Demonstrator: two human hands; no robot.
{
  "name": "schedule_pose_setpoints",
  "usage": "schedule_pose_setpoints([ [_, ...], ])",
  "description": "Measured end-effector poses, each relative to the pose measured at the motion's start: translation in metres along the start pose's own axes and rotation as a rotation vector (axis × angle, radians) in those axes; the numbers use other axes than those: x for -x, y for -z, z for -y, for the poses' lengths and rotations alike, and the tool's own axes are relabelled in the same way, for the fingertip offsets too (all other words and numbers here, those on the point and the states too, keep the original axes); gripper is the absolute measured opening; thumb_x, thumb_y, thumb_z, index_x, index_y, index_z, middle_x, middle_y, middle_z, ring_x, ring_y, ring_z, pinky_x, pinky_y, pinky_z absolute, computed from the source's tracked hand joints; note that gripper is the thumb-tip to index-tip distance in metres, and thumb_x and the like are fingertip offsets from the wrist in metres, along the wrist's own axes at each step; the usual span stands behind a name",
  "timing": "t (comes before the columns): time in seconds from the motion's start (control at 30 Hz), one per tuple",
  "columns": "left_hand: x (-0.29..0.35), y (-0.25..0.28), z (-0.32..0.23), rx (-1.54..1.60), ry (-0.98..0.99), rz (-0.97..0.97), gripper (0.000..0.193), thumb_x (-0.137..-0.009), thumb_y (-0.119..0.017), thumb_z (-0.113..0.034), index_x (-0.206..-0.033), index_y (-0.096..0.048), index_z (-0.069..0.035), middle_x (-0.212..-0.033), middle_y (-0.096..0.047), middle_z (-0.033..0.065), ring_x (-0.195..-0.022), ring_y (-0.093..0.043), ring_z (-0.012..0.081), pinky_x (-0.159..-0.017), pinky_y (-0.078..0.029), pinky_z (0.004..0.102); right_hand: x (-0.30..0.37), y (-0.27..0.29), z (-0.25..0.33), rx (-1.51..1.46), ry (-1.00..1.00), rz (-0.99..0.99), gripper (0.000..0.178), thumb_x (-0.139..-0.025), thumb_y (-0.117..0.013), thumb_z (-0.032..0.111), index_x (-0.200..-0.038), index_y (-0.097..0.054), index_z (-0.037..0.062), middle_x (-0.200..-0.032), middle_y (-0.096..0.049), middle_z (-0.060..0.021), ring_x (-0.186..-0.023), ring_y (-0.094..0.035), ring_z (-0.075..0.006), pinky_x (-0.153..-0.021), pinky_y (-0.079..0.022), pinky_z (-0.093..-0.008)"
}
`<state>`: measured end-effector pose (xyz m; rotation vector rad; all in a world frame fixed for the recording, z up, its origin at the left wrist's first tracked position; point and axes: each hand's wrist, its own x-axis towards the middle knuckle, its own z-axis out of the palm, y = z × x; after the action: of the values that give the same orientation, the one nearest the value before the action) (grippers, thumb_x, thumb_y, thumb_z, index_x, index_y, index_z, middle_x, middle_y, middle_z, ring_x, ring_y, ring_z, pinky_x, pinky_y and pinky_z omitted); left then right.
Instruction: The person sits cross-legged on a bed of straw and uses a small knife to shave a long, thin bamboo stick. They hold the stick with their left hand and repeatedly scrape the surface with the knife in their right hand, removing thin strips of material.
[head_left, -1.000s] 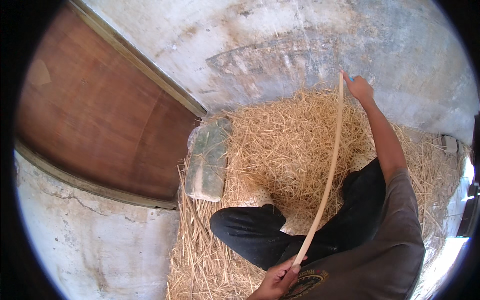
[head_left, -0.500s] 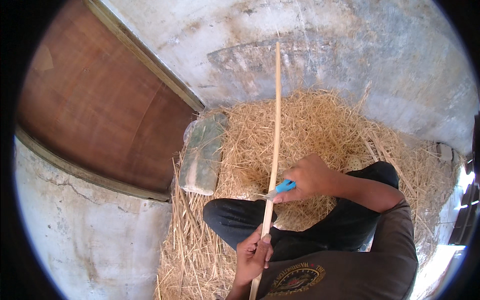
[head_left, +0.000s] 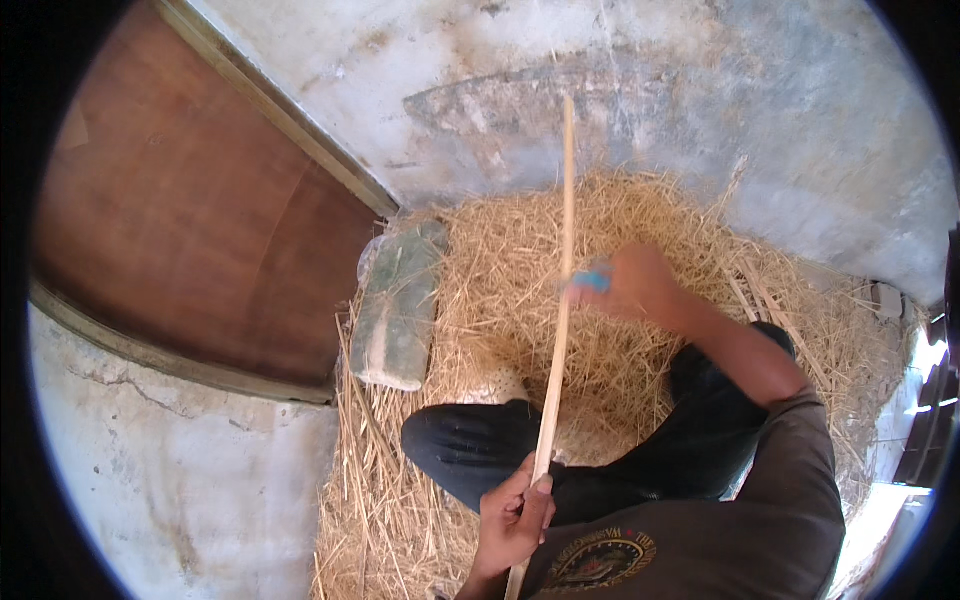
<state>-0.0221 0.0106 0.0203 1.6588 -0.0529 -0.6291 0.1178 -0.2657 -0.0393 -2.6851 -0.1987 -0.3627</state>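
Note:
A long, pale bamboo strip (head_left: 557,375) runs from my lap up and away toward the wall. My left hand (head_left: 512,520) is wrapped around its near part, with the thumb on top. My right hand (head_left: 642,285) is closed around a blue-handled knife (head_left: 594,279) about halfway along the strip. Motion blurs the knife, and its blade cannot be made out clearly. It appears to be against the strip's right side. The far end of the strip stands free in the air, in front of the wall.
Loose straw and shavings (head_left: 620,220) cover the floor around my crossed legs (head_left: 465,440). A greenish block (head_left: 395,310) lies at the left, beside a brown door panel (head_left: 190,210) in a wooden frame. A worn, whitewashed wall (head_left: 720,130) rises behind the straw.
My right hand has moved the knife away from me along the strip, from near my knee to about its middle. The strip's far end has shifted slightly right.

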Motion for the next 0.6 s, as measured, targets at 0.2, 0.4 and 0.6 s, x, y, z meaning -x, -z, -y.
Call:
schedule_pose_setpoints([
  [0.2,0.001,0.009,0.005,0.014,-0.018,0.008,0.041,-0.097,-0.049,-0.008,-0.137,-0.042,0.002,-0.058,-0.044,-0.0039,-0.047,-0.039,0.0020,-0.041,-0.030,0.0188,0.011,0.000,0.023,-0.036,0.236,0.058,0.066,-0.077,-0.055,0.072,-0.053,-0.057,0.0097,-0.041,-0.044,-0.0064,-0.038,-0.050,-0.0244,-0.040,-0.040,-0.0376],
  [0.4,0.003,0.006,0.007,0.033,0.012,0.074,0.040,-0.098,-0.048,-0.008,-0.136,-0.043,0.001,-0.058,-0.045,-0.0038,-0.047,-0.040,0.0017,-0.041,-0.030,0.0183,-0.055,0.007,-0.062,0.015,-0.176,-0.073,0.066,-0.085,-0.049,0.067,-0.053,-0.054,0.0102,-0.040,-0.040,-0.0048,-0.036,-0.044,-0.0209,-0.039,-0.037,-0.0351],
  [0.6,0.004,0.013,0.006,0.056,0.030,0.038,0.037,-0.099,-0.049,-0.017,-0.131,-0.048,0.002,-0.052,-0.043,-0.0032,-0.044,-0.038,0.0022,-0.041,-0.030,0.0191,-0.021,-0.007,-0.014,-0.023,0.214,-0.077,0.067,-0.082,-0.049,0.071,-0.055,-0.056,0.0097,-0.040,-0.039,-0.0028,-0.036,-0.044,-0.0195,-0.039,-0.037,-0.0339],
])
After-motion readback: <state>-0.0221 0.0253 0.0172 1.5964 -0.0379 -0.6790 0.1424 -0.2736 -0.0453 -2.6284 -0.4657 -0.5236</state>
